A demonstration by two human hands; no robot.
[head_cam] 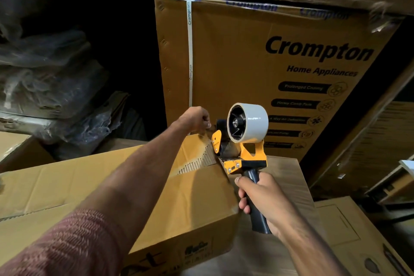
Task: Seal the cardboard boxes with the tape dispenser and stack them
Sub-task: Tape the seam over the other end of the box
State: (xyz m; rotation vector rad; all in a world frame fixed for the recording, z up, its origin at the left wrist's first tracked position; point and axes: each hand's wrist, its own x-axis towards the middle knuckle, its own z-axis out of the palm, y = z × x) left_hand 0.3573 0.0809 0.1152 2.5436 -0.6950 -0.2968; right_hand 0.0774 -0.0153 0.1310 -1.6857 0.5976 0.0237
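right hand (266, 199) grips tape dispenser (244, 141); left hand (197, 119) pinches tape over box (112, 186).

1. The cardboard box (112, 188) is plain brown and lies flat in the foreground; a torn patch at its far top edge shows bare corrugation.
2. The tape dispenser (243, 141) is orange and black, carries a pale tape roll (248, 122), and stands at the box's far right corner.

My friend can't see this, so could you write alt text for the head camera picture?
A right hand grips an orange tape dispenser at the far edge of a cardboard box, while the left hand pinches the tape end there. Tall Crompton cartons stand behind.
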